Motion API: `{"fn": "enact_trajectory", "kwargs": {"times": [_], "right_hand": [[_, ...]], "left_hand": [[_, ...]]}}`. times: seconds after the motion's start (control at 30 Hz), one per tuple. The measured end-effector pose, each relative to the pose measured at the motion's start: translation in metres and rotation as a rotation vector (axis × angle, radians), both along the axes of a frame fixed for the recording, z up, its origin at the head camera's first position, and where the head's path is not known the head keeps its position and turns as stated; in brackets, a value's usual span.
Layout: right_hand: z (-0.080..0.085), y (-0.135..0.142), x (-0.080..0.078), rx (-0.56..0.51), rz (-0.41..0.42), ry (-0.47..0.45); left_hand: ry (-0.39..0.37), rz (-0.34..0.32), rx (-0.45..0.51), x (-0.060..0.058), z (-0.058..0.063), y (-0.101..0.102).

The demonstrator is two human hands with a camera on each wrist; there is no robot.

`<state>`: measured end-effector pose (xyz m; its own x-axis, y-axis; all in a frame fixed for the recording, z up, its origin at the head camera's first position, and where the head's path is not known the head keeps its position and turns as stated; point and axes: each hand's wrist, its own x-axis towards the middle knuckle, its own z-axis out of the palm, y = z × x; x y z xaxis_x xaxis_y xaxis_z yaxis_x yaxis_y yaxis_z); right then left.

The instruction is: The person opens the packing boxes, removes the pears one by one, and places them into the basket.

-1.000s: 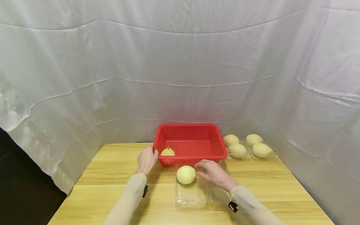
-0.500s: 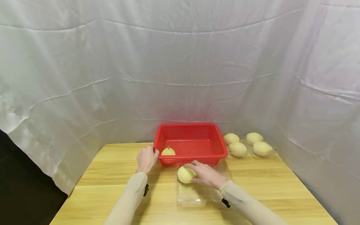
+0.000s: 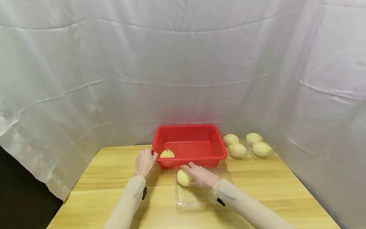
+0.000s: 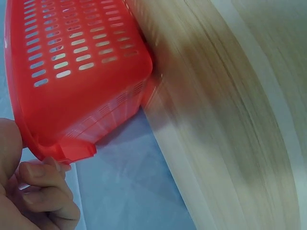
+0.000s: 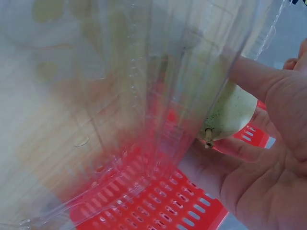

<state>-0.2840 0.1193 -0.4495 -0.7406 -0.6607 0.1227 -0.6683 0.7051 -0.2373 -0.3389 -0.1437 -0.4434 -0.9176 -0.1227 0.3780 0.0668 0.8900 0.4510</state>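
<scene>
A red plastic basket (image 3: 188,161) stands at the back of the table, with one yellow pear (image 3: 167,154) in its near left corner. My left hand (image 3: 145,161) grips the basket's left rim; in the left wrist view, thumb and curled fingers (image 4: 45,175) pinch the rim at a corner. My right hand (image 3: 201,176) has its fingers wrapped round a second pear (image 3: 183,178) at the far end of a clear plastic clamshell box (image 3: 188,200). That pear (image 5: 232,112) shows its short stem in the right wrist view, partly behind the clear plastic.
Right of the basket, several pears (image 3: 261,149) sit in clear plastic packs near the table's back edge. A pale curtain (image 3: 183,79) hangs close behind and along both sides. Wood table (image 3: 266,190) surface shows right and left of the arms.
My right hand has moved left from beside the pear in the box and taken hold of it. My left hand stays on the basket rim. The head view has shifted slightly.
</scene>
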Motion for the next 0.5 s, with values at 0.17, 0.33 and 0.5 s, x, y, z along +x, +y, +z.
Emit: {"fn": "enact_trajectory", "kwargs": {"times": [0.17,0.33,0.5], "right_hand": [[0.0021,-0.0045,-0.0013,0.019,-0.027,-0.049],[0.0039,-0.0078,-0.0023,0.027,-0.036,-0.060],[0.0037,-0.0082,-0.0023,0.030,-0.077,-0.092]], "left_hand": [[-0.033,-0.003,-0.001,-0.0008,0.0018,-0.0031],[-0.047,0.011,0.012,-0.0017,0.0028,-0.0049],[-0.054,-0.001,0.010,-0.0025,0.0020,-0.0033]]}}
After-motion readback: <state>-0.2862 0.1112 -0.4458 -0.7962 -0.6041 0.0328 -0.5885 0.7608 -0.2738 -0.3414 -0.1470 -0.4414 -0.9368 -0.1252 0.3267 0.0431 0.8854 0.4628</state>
